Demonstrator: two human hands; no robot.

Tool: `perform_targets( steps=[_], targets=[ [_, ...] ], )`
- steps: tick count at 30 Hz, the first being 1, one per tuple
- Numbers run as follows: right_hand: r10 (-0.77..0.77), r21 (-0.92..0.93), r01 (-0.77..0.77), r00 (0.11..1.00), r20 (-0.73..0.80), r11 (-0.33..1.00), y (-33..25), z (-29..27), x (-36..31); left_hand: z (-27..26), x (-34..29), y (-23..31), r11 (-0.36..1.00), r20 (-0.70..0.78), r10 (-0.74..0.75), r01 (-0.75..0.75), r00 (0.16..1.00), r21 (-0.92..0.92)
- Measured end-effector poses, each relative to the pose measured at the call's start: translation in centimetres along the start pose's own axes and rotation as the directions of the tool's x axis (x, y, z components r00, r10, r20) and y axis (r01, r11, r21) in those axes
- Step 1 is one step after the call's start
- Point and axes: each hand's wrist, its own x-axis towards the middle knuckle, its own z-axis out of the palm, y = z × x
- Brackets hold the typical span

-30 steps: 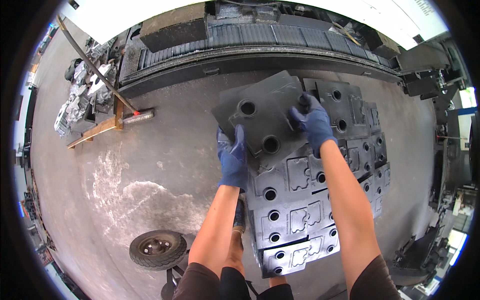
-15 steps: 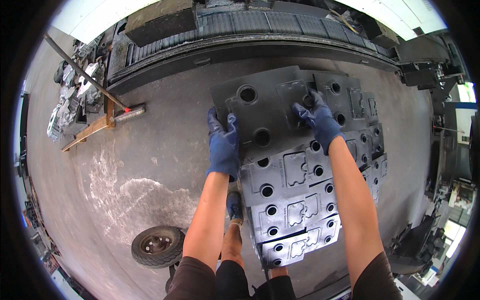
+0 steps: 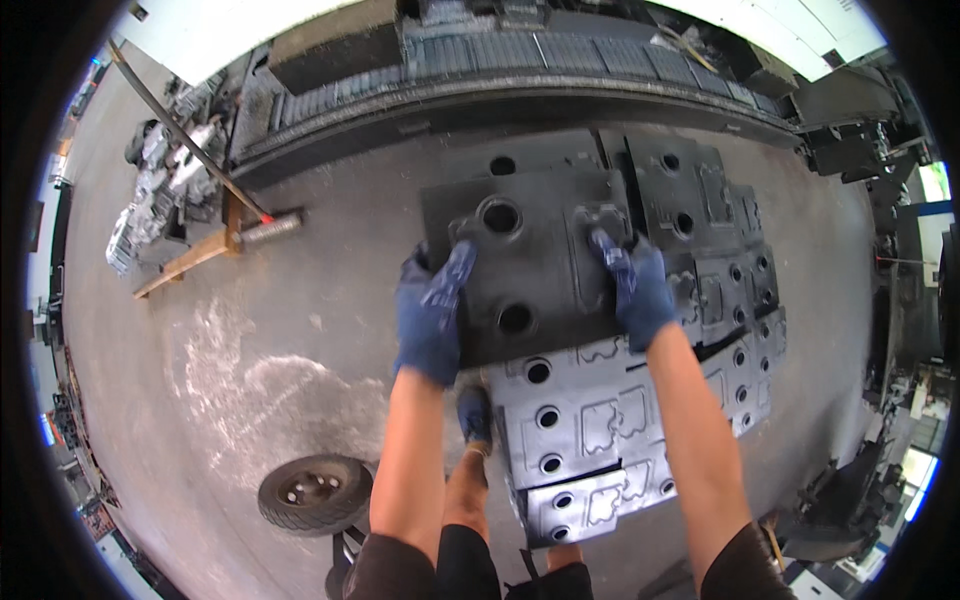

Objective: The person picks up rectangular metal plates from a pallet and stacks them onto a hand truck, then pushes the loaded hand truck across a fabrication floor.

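Note:
A dark moulded panel [image 3: 548, 262] with two round holes and a raised outline is held in front of me between both hands. My left hand [image 3: 432, 310], in a blue work glove, grips its left edge with the thumb on top. On the opposite edge my right hand [image 3: 640, 288], gloved the same way, is closed with the thumb over the face; its other fingers are hidden under the panel. Below lies a stack of similar panels [image 3: 690, 188], laid in overlapping rows, with the nearer ones [image 3: 522, 425] shining in the light.
A long dark machine bed [image 3: 560, 85] crosses the far side. At left a push broom [image 3: 270, 228] leans near a heap of metal parts [image 3: 190, 165] and a wooden beam [image 3: 185, 262]. A wheel with a tyre [image 3: 315, 492] sits at lower left, beside my foot [image 3: 474, 412].
The held panel has come toward me, off the panel behind it, whose far hole now shows. My right hand has moved nearer and closed on the right edge; my left hand has come nearer too.

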Motion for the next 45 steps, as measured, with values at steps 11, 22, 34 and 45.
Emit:
perform_targets(
  steps=[11, 22, 34, 45],
  targets=[
    [0.642, 0.256, -0.613, 0.766, -0.043, 0.748, 6.8, -12.2, -41.7, -7.0, -40.0, -8.1, 0.896, -0.173, -0.319, 0.356, 0.932, 0.267],
    [0.544, -0.470, -0.414, 0.819, 0.179, 0.779, 7.2, -22.5, -57.0, -8.8, -65.5, -19.8, 0.787, -0.430, -0.482, 0.593, 0.763, 0.170],
    [0.160, -0.300, 0.157, 0.575, 0.803, 0.941, 19.0, 15.0, -59.5, -38.1, -67.2, -36.3, 0.766, -0.695, -0.580, -0.006, 0.425, -0.643],
    [0.000, -0.340, 0.673, 0.450, 0.893, 0.658, 25.3, 35.8, -67.2, -59.3, -66.7, -53.0, 0.696, -0.697, -0.537, -0.217, 0.475, -0.684]
  ],
)
